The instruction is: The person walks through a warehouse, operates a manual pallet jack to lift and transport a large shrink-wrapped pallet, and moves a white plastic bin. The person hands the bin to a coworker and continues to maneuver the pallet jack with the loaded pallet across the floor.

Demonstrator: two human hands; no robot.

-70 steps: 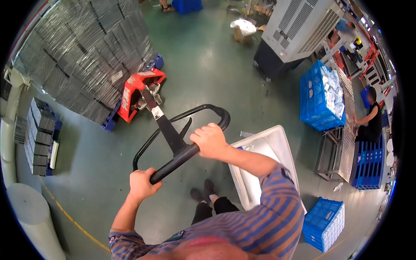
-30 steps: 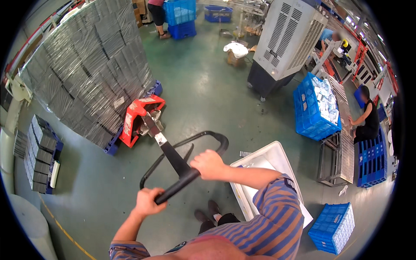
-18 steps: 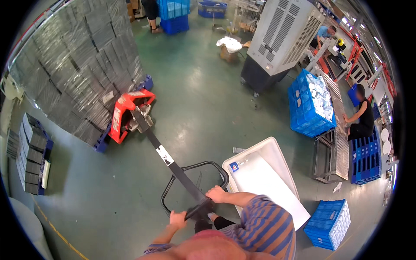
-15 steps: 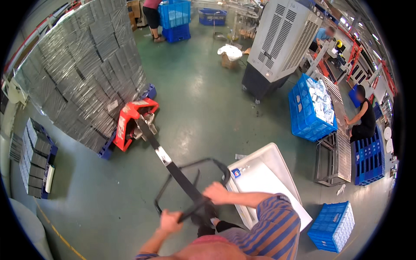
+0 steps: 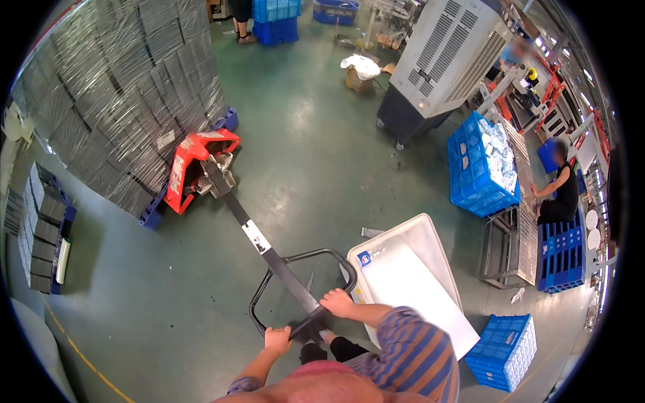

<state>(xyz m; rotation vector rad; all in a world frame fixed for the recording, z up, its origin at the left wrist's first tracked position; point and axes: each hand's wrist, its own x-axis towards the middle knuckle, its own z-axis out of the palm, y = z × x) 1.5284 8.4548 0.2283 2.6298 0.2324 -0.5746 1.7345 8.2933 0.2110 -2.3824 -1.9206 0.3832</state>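
A red pallet jack (image 5: 195, 168) sits under a tall wrapped stack of grey boxes (image 5: 121, 94) on a blue pallet. Its long black tiller (image 5: 262, 248) slopes down toward me and ends in a loop handle (image 5: 302, 295). My left hand (image 5: 277, 340) grips the near left end of the handle bar. My right hand (image 5: 338, 302) grips the bar's right part. The handle is low, close to my body and shoes.
A large white tub (image 5: 410, 282) stands just right of my feet. Blue crates (image 5: 480, 164) and another blue crate (image 5: 504, 349) lie to the right, where a seated person (image 5: 557, 195) works. A big grey cooling unit (image 5: 443, 60) stands farther back. More stacked boxes (image 5: 44, 228) are at left.
The handle has swung down from chest height to low near my feet, with both hands staying on it. The view has shifted slightly.
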